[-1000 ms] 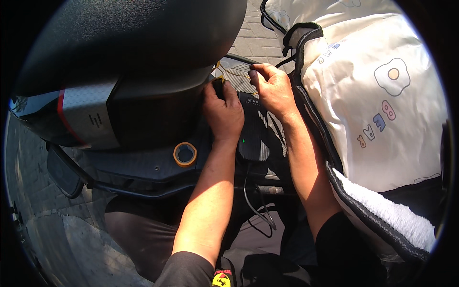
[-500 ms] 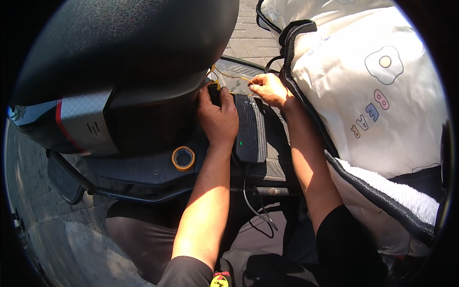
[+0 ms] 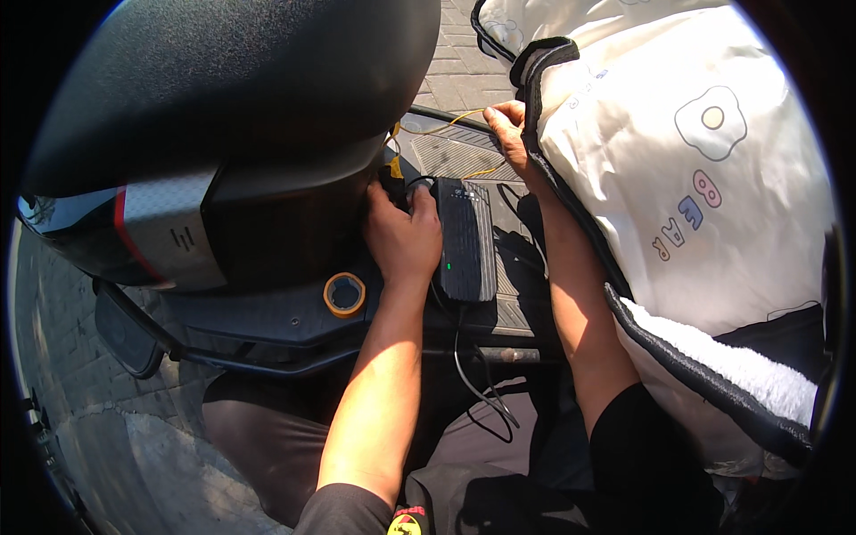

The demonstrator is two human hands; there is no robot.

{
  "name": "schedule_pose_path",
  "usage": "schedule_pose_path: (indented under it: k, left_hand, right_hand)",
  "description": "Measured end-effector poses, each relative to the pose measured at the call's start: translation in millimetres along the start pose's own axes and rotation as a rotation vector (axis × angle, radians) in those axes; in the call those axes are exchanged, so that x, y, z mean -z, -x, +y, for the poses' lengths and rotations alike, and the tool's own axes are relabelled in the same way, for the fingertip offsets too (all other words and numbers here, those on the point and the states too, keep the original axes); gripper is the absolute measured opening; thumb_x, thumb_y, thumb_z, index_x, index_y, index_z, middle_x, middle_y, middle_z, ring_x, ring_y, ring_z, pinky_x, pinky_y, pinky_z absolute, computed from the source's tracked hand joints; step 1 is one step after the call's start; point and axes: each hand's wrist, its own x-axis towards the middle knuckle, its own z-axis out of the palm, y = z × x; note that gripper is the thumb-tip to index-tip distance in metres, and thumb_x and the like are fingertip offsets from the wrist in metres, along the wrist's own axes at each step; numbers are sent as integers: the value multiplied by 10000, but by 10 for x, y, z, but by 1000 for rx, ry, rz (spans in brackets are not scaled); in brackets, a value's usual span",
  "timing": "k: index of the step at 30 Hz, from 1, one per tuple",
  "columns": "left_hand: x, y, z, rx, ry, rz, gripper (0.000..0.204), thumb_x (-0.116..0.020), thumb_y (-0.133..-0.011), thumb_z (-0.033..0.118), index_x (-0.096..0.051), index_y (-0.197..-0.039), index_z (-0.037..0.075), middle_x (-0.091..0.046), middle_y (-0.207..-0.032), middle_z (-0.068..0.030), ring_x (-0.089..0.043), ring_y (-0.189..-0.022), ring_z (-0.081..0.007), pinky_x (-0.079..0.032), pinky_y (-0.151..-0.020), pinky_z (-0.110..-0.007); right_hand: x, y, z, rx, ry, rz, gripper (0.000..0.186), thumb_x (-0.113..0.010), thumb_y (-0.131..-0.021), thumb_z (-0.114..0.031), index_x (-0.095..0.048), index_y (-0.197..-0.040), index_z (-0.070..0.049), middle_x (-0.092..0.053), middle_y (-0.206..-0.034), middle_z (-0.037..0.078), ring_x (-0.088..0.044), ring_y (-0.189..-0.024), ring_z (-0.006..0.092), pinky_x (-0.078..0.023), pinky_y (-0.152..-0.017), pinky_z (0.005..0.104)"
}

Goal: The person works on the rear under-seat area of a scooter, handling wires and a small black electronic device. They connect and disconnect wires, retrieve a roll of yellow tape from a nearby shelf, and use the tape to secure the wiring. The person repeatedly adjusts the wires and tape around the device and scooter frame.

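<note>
My left hand (image 3: pixel 406 232) is closed around a black plug-like piece (image 3: pixel 391 187) beside the scooter's seat base. A yellow patch, which looks like tape, shows at the top of that piece; my fingers hide much of the rest. Farther off to the right, my right hand (image 3: pixel 510 132) pinches a thin yellow strand (image 3: pixel 441 127). This strand runs in a slack curve from below the seat to my fingertips, and another stretch of yellow hangs beneath the hand. Just right of my left hand lies a black ribbed charger box (image 3: pixel 467 245) with a small green light.
A roll of yellow tape (image 3: pixel 344 295) rests on the dark footboard left of my forearm. The black seat (image 3: pixel 241 80) bulges over the upper left. On the right hangs a white padded cover (image 3: pixel 678 205) with black edging. A black cable (image 3: pixel 477 392) loops down from the charger.
My right hand has moved away and slightly to the right, drawing the yellow strand outward. My left hand has shifted slightly nearer, still around the black piece.
</note>
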Motion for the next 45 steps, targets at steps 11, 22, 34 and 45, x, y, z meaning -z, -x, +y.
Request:
schedule_pose_path:
  k: [11,22,34,45]
  left_hand:
    - [289,392,223,-308,-372,-42,578,-683,-840,169,-480,-1335,-49,-574,-1231,-287,-634,-1066,-422,-518,-880,-474]
    - [-136,-153,374,-283,-348,-279,181,-627,-880,171,-676,-882,-3,-699,-928,-211,-685,-888,-400,-554,-754,-472]
    - [-10,-147,465,-131,-204,-282,206,-646,-860,194,-704,-884,-3,-710,-867,-213,-699,-829,-388,-548,-726,-455]
    - [243,9,312,-149,-62,-176,152,-713,-819,123,-688,-876,-16,-678,-778,-152,-679,-704,-306,-523,-654,-383]
  right_hand:
    - [-145,-17,-522,-456,-694,102,195,-663,-978,-245,-628,-1021,-59,-446,-631,-60,-381,-466,38,-332,-421,213]
    - [-198,44,-653,-602,-695,51,556,-606,-959,-546,-546,-1163,-32,-607,-755,42,-561,-555,110,-453,-458,245]
    - [7,571,-724,-477,-714,-343,227,-661,-957,-196,-647,-1110,-29,-682,-923,30,-643,-753,103,-498,-600,231]
    - [-125,430,-748,-467,-856,-279,113,-607,-999,-179,-605,-995,-66,-642,-819,28,-642,-673,126,-522,-576,272]
